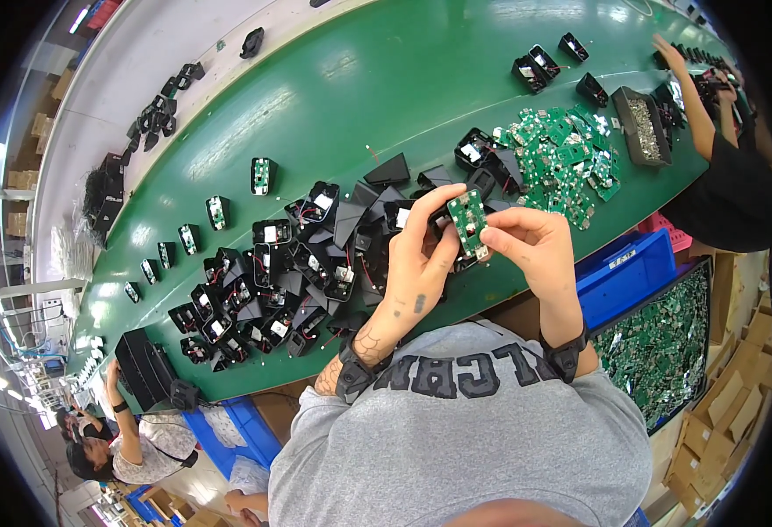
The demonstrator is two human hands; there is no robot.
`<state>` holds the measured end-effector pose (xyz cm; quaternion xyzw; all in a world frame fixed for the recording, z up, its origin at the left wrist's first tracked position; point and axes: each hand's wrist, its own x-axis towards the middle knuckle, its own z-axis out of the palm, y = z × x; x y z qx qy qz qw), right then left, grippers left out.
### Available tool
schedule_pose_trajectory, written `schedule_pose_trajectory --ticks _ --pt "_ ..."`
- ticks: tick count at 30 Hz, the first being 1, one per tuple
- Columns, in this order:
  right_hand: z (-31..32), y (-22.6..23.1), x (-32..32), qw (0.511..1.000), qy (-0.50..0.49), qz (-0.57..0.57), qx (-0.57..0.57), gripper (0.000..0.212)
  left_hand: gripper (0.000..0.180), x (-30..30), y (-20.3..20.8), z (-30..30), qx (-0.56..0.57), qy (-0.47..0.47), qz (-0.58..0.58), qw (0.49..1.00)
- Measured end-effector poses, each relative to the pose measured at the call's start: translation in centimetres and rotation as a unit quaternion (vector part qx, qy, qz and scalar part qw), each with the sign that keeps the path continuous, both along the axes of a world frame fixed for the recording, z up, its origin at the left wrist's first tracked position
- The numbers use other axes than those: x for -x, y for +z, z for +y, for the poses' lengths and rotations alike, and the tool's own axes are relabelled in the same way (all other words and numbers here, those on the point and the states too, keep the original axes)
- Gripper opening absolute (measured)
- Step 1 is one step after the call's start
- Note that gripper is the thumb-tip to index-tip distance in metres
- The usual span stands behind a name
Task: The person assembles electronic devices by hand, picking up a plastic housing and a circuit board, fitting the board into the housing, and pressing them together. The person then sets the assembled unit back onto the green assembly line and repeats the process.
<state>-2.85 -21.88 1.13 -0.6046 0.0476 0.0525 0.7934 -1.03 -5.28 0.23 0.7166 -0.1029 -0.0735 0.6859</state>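
Observation:
Both my hands are raised over the near side of the green workbench, gripping one small green circuit board [466, 220] between them. The thumb and fingers of my left hand [421, 255] pinch its left side. My right hand [531, 250] pinches the lower right edge with thumb and forefinger. Beneath and left of my hands lies a heap of black plastic housings [315, 255], several with white parts and red wires inside. Just beyond my right hand spreads a pile of loose green circuit boards [570, 158].
A row of housings with boards [217, 212] runs along the bench [359, 79]. A tray of small metal parts [642, 127] stands at the right, near a co-worker's arm [693, 105]. Blue bins [627, 272] and a crate of boards [658, 351] sit below. Another person [140, 439] works at left.

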Motion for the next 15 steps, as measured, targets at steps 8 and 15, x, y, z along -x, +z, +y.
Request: schedule_pose_trajectory --ticks 8,15 --pt "0.7 1.0 0.0 0.997 -0.017 -0.019 0.075 0.017 0.046 -0.1 0.5 0.8 0.078 -0.033 0.065 0.994" --pt "0.5 1.3 -0.2 0.991 -0.007 -0.009 0.131 0.015 0.054 0.2 0.6 1.2 0.086 -0.048 0.051 0.994"
